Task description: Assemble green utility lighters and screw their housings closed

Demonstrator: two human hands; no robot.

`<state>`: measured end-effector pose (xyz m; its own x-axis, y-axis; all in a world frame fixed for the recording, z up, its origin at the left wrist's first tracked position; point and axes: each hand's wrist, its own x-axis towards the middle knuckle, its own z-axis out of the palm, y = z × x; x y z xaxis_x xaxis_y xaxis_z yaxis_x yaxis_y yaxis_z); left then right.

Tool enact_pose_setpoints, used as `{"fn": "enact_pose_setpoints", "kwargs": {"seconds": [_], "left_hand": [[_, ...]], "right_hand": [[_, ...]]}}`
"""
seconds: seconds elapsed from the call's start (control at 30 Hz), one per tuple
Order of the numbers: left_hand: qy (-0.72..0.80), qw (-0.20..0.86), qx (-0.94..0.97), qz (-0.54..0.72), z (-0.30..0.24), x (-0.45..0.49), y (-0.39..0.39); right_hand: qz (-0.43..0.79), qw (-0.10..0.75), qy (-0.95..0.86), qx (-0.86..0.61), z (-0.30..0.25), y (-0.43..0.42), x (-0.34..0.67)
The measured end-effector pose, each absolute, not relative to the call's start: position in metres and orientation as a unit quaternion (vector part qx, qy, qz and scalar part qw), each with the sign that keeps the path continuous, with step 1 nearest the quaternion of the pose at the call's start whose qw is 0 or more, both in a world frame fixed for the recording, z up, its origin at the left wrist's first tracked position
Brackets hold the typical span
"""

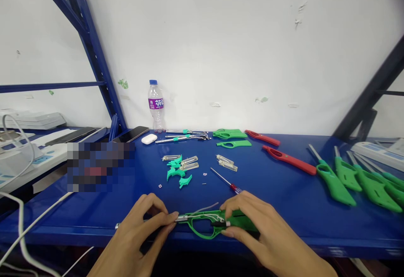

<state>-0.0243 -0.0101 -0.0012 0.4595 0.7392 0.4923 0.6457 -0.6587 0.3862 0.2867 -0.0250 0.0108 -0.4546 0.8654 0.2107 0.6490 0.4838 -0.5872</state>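
Near the table's front edge lies a green lighter half-shell [202, 234] with its inside up. My left hand [142, 228] is closed, thumb and forefinger pinching the metal tube [182, 218] at the shell's narrow end. Thin wires [208, 215] run from that tube to a small black igniter [218, 224] in the shell. The thumb and forefinger of my right hand [257, 222] close around the igniter's pale end, over the wide part of the shell. Just beyond this hand is a screwdriver [235, 188] with a red and clear handle.
Teal triggers [175, 172] and clear fuel tanks [189, 163] lie mid-table. Behind them are metal tube assemblies [176, 138], green shells [230, 134] and a bottle [157, 111]. Red shells [288, 159] and several green lighters [334, 180] lie right. White cables [22, 226] hang left.
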Motion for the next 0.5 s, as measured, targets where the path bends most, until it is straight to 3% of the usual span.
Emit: {"fn": "enact_pose_setpoints", "kwargs": {"seconds": [0.37, 0.5], "left_hand": [[0.417, 0.033, 0.847, 0.329, -0.011, -0.029, -0.004], [0.477, 0.058, 0.781, 0.399, -0.006, -0.024, -0.016]], "right_hand": [[0.212, 0.27, -0.831, -0.437, 0.007, -0.023, 0.285], [0.205, 0.288, -0.825, -0.441, 0.007, -0.022, 0.284]]}}
